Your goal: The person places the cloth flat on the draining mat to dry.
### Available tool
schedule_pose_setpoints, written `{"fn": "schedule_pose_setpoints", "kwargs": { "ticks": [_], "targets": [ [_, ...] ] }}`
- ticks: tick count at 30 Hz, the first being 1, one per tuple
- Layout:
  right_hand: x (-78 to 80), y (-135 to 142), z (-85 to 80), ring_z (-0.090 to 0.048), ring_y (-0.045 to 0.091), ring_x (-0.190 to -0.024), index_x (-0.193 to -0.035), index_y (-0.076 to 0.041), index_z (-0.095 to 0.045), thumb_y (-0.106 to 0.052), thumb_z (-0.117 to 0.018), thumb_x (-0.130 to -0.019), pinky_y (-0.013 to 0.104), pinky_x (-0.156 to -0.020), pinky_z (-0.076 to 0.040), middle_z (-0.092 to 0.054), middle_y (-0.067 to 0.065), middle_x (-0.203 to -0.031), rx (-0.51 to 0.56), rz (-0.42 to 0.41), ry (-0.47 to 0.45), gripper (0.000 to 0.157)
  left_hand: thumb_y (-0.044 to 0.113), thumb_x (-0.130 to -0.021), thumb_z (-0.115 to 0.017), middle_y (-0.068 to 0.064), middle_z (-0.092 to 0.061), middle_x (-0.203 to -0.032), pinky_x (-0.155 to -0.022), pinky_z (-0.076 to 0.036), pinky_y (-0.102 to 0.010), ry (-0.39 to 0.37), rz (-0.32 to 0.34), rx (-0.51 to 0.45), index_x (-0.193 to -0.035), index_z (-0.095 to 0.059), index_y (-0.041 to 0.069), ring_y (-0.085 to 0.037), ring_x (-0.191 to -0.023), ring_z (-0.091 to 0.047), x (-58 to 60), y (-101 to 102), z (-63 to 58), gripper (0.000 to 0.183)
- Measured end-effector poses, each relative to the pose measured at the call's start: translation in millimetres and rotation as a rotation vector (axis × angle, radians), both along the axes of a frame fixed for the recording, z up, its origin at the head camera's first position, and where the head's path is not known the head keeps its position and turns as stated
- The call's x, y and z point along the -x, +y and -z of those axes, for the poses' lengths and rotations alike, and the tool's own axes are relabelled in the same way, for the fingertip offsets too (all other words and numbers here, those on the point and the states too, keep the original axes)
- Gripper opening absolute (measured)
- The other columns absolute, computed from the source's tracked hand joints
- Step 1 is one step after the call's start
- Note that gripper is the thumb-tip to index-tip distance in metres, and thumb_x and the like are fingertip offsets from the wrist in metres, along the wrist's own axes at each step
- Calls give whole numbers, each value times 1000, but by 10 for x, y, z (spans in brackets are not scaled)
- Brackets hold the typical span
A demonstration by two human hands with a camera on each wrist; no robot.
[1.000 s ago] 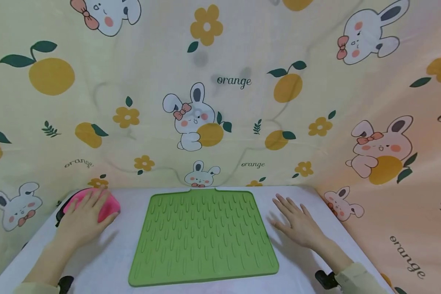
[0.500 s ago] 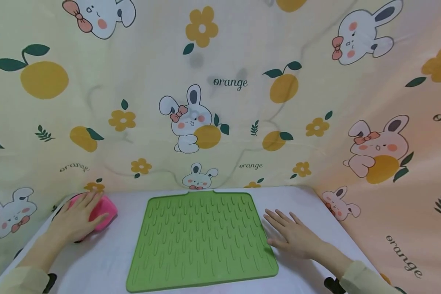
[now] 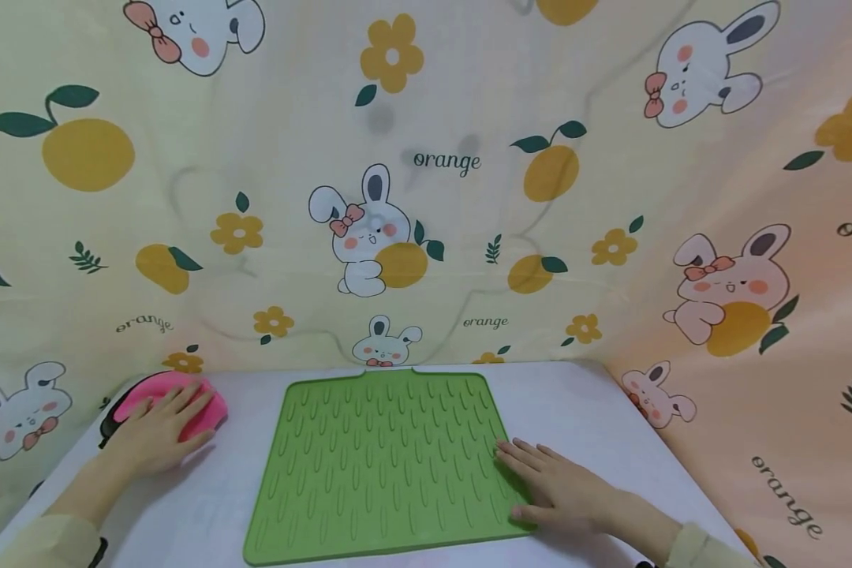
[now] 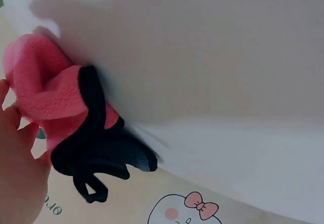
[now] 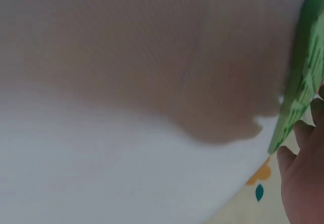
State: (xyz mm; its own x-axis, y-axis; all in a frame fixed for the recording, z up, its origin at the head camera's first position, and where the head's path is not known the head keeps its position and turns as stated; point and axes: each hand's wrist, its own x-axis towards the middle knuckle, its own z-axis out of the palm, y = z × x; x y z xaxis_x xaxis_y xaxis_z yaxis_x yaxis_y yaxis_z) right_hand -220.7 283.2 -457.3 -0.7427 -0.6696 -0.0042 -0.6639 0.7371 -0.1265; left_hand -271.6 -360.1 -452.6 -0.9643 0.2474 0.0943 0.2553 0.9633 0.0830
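A folded, fuzzy pink cloth (image 3: 155,386) with black edging lies at the table's back left corner. On it rests my left hand (image 3: 152,435), fingers spread and relaxed. The left wrist view shows the cloth (image 4: 58,105) bunched, with a small black loop hanging from its trim. A green mat (image 3: 390,457), ridged with raised drop shapes, lies flat in the middle of the table. My right hand (image 3: 564,485) reaches over the mat's right edge, fingers extended. Whether those fingers press on the mat cannot be told. In the right wrist view the mat's edge (image 5: 298,67) appears beside the fingers.
The white tabletop (image 3: 568,402) carries the mat and the cloth. A printed curtain (image 3: 454,237) with rabbits and oranges hangs behind the table and along its right side. The table's right edge runs diagonally, close to the right forearm.
My right hand has moved left and nearer to me, from beside the mat to over its right edge. My left hand has drawn back a little on the cloth, showing more pink.
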Motion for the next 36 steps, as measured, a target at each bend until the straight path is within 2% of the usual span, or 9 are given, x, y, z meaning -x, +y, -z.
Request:
{"fn": "schedule_pose_setpoints", "kwargs": {
  "ticks": [12,19,25,31,36],
  "targets": [
    [-75,13,116,-32,38,-152,-162,-8,-35,-65,-45,-103,58,-116,-35,-31,8,-169,4,-58,-5,82,44,-98,-68,-31,-36,-159,-112,-19,-80,6,28,1,-154,-47,3,-59,-143,-30,-1,-28,118,72],
    [-93,12,93,-27,38,-154,-165,-14,-29,-68,-45,-102,60,-115,-37,-26,3,-171,-2,-4,-95,84,39,-98,-68,-29,-41,-157,-109,-24,-80,16,41,53,-152,-52,7,-58,-141,-35,13,1,155,65],
    [-88,6,54,-26,41,-154,-165,-12,-29,-64,-47,-103,60,-113,-39,-26,5,-171,1,-21,-97,82,38,-96,-70,-27,-44,-154,-107,-28,-80,20,40,79,-151,-54,9,-58,-139,-36,55,10,168,64],
    [-84,7,74,-24,40,-155,-165,-14,-27,-66,-44,-103,61,-114,-38,-23,4,-172,-8,-12,-128,83,35,-95,-73,-25,-51,-148,-98,-38,-80,57,60,90,-145,-61,11,-54,-133,-42,73,14,147,56],
    [-84,8,89,-23,36,-156,-166,-17,-26,-69,-41,-102,58,-115,-39,-21,1,-173,-33,6,-126,84,29,-95,-74,-22,-57,-138,-90,-51,-71,100,87,70,-136,-69,11,-50,-122,-51,97,24,137,45]
  ]
}}
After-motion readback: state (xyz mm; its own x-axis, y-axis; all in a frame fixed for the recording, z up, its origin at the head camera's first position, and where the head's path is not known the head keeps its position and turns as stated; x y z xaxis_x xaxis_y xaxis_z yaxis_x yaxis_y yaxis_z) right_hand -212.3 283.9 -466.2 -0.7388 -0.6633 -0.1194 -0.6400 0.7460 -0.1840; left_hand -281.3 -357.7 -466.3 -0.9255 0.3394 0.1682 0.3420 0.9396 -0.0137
